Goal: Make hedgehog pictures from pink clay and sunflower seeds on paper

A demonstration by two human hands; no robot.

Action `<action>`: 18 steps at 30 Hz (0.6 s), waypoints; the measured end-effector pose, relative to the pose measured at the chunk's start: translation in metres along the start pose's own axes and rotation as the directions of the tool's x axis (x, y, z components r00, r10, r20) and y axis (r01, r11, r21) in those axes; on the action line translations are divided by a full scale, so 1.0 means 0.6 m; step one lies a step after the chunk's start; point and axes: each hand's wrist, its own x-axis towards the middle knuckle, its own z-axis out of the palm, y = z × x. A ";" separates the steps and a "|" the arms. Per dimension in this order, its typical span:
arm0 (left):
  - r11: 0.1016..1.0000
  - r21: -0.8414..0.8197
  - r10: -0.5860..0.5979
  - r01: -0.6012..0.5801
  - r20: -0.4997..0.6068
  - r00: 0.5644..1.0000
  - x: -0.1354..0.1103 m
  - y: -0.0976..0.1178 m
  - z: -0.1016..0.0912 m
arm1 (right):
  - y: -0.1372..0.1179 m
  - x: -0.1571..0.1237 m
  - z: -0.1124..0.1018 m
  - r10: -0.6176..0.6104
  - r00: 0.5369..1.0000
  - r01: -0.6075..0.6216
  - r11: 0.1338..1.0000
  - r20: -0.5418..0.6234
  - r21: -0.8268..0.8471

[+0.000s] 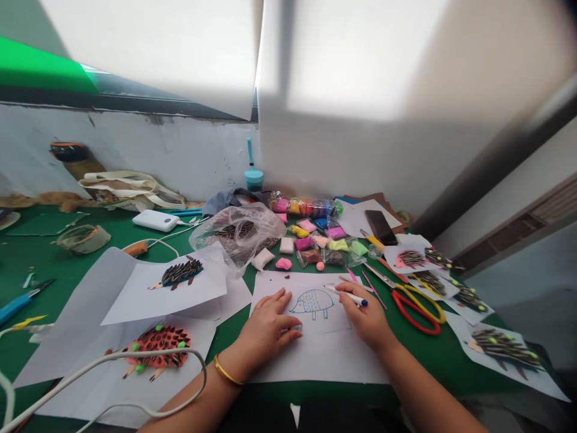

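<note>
A sheet of white paper [279, 364] lies before me with a blue line drawing of a hedgehog [312, 304] on it. Its back carries small curved marks. My right hand [366, 316] is closed around a white pen [354, 296] with a dark blue end; the pen's tip is at the drawing's right edge. My left hand [265, 325] lies palm down on the paper left of the drawing, fingers spread. A small pale bluish thing [292, 329] shows between its thumb side and fingers; I cannot tell its kind.
Scissors [417, 304] with red and yellow handles lie at right, near finished hedgehog pictures [505, 349]. Packets of coloured clay [311, 243] and a plastic bag [238, 234] of seeds are behind. A white cable [112, 356] crosses more pictures at left.
</note>
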 end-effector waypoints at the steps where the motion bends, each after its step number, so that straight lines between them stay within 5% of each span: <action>1: 1.000 -0.003 -0.001 0.001 -0.001 1.000 0.000 0.000 0.000 | 0.004 0.000 -0.002 0.006 1.000 -0.006 1.000 0.010 -0.004; 8: 1.000 -0.016 -0.012 0.012 -0.010 1.000 0.000 0.002 -0.001 | 0.037 0.000 0.004 0.070 0.997 -0.071 0.997 0.007 0.010; 18: 1.000 -0.014 -0.012 0.012 -0.017 1.000 0.000 0.002 -0.001 | 0.018 -0.005 0.017 -0.046 0.999 0.046 0.999 -0.022 -0.013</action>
